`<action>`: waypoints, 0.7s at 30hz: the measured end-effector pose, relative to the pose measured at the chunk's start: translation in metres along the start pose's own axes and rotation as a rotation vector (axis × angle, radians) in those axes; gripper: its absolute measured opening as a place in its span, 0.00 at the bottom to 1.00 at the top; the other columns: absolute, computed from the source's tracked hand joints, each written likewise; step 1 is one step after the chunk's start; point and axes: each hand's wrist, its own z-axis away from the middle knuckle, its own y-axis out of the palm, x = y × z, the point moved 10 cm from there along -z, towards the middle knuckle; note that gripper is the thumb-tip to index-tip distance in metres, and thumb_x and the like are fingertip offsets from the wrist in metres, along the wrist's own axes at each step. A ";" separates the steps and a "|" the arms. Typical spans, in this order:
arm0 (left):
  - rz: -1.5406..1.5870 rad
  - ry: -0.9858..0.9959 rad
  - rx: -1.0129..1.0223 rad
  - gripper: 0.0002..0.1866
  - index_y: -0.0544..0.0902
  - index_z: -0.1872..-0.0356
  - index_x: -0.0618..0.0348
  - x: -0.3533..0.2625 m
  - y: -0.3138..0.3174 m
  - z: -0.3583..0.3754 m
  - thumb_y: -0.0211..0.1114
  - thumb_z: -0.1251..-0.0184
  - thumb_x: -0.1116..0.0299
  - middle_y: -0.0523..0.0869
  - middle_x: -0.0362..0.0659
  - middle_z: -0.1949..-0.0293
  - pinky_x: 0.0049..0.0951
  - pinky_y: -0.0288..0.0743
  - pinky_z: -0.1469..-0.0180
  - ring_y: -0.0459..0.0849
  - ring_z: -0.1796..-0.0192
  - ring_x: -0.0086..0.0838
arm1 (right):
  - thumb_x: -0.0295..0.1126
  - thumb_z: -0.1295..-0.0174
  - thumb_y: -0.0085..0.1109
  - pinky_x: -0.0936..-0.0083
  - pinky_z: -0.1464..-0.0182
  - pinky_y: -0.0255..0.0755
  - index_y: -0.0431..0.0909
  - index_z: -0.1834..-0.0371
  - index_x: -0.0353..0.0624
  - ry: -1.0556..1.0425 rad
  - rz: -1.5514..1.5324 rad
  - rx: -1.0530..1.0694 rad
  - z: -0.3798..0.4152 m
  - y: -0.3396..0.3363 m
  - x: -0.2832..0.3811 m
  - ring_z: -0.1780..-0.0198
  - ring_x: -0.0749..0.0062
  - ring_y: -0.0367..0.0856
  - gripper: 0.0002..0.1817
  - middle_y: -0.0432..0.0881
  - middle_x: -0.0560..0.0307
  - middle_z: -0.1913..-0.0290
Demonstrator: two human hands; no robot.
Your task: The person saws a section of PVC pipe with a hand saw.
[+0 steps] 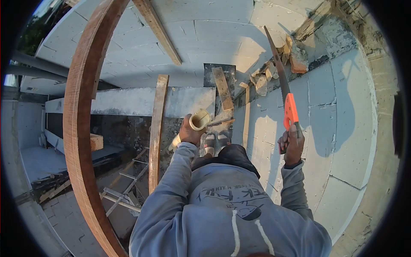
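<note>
Head view, looking down over grey hooded sweatshirt (227, 214) to sandalled feet (216, 141) on pale block wall top (338, 141). Left hand (190, 132) closed round short cream tube (198, 121), open end tilted upward and toward camera; nothing visible inside, though interior mostly in shadow. Right hand (292, 145) clenched on orange handle of handsaw (286, 92), blade raised up and away from body, teeth clear of legs and of tube. Both items carried at chest height, well apart. Curved wooden arch form (79, 128) standing at left; upright plank (156, 132) beside it. Broken brick and mortar rubble (295, 58) heaped along wall edge. Ladder (126, 188) lying on paved ground below.
</note>
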 end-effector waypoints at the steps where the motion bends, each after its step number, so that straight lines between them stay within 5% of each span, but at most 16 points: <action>1: 0.038 -0.026 -0.085 0.34 0.74 0.49 0.56 0.010 -0.017 0.003 0.80 0.59 0.60 0.82 0.49 0.53 0.40 0.77 0.50 0.83 0.52 0.46 | 0.48 0.29 0.49 0.83 0.84 0.60 0.72 0.50 0.35 0.009 0.008 0.075 -0.005 0.018 0.004 0.86 0.84 0.62 0.23 0.62 0.67 0.83; 4: 0.019 -0.007 -0.290 0.34 0.73 0.51 0.57 0.001 -0.078 0.029 0.82 0.61 0.61 0.85 0.44 0.57 0.32 0.76 0.49 0.85 0.55 0.35 | 0.48 0.29 0.49 0.82 0.82 0.61 0.72 0.50 0.36 0.057 0.048 0.236 -0.021 0.066 0.011 0.86 0.84 0.62 0.22 0.63 0.67 0.83; 7: 0.154 -0.064 -0.344 0.37 0.74 0.48 0.56 0.007 -0.125 0.059 0.82 0.62 0.60 0.84 0.47 0.55 0.36 0.77 0.49 0.84 0.52 0.40 | 0.47 0.29 0.50 0.81 0.81 0.62 0.72 0.49 0.36 0.049 0.084 0.450 -0.034 0.101 0.003 0.85 0.84 0.62 0.22 0.63 0.67 0.82; 15: 0.229 -0.190 -0.748 0.37 0.72 0.48 0.59 0.024 -0.221 0.211 0.82 0.63 0.63 0.84 0.42 0.56 0.30 0.77 0.48 0.84 0.54 0.31 | 0.46 0.29 0.48 0.83 0.83 0.58 0.72 0.47 0.35 -0.118 -0.076 0.693 -0.048 0.175 0.046 0.84 0.82 0.61 0.23 0.63 0.66 0.81; 17: 0.233 -0.264 -0.881 0.36 0.71 0.48 0.60 0.023 -0.236 0.261 0.81 0.61 0.67 0.83 0.44 0.55 0.31 0.77 0.48 0.83 0.54 0.31 | 0.53 0.28 0.45 0.83 0.82 0.59 0.72 0.56 0.36 -0.161 -0.240 0.756 -0.050 0.188 0.051 0.83 0.82 0.62 0.26 0.63 0.65 0.81; 18: 0.296 -0.289 -0.925 0.37 0.70 0.48 0.61 0.032 -0.239 0.287 0.81 0.61 0.68 0.82 0.44 0.55 0.32 0.77 0.48 0.83 0.54 0.32 | 0.65 0.33 0.44 0.77 0.85 0.58 0.63 0.73 0.45 -0.110 -0.243 0.744 -0.044 0.199 0.059 0.84 0.77 0.61 0.31 0.61 0.64 0.81; 21: 0.496 -0.280 -1.044 0.37 0.69 0.47 0.61 0.057 -0.240 0.355 0.80 0.61 0.71 0.81 0.45 0.56 0.35 0.77 0.46 0.82 0.53 0.33 | 0.70 0.35 0.39 0.76 0.83 0.61 0.63 0.73 0.45 -0.048 -0.479 0.881 -0.038 0.231 0.072 0.84 0.74 0.61 0.35 0.62 0.63 0.81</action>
